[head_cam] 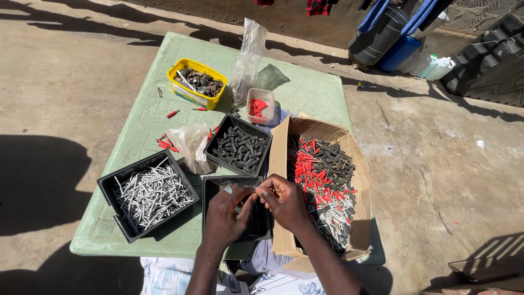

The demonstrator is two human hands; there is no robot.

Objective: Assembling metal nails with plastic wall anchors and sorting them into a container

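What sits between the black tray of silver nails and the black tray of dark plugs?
In the head view, a crumpled clear plastic bag lies between the nail tray and the plug tray.

Table (136,120): one, green. Containers on it: three black trays, namely one at near left with silver nails (148,195), one at centre with dark plugs (239,145) and one under the two hands; one yellow tub (197,83) far left; one small clear tub of red plugs (260,105); one cardboard box (322,188) at right. Clear plastic bags: two; loose nails and plugs too many to count.
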